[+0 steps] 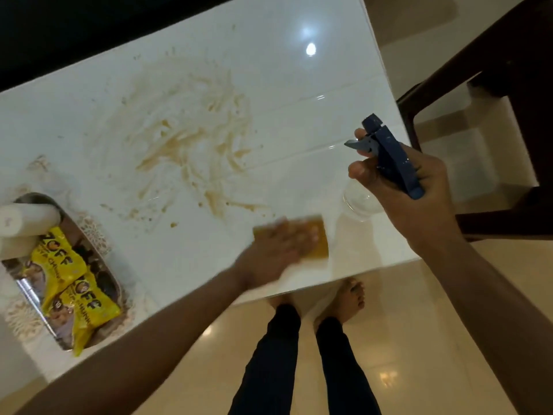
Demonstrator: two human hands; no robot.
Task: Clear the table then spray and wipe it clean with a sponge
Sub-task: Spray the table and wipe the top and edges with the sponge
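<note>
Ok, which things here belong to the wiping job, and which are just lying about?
In the job:
sponge, pressed under the left hand
spray bottle, held in the right hand
brown smears on the table

Lying about:
metal tray with yellow packets, not yet cleared
white cylinder
lace mat
dark chair

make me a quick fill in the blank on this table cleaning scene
The left hand presses a ____ flat on the table.
The right hand grips a spray bottle coloured ____.
The packets in the tray are ____.
Missing words: sponge, blue, yellow.
</note>
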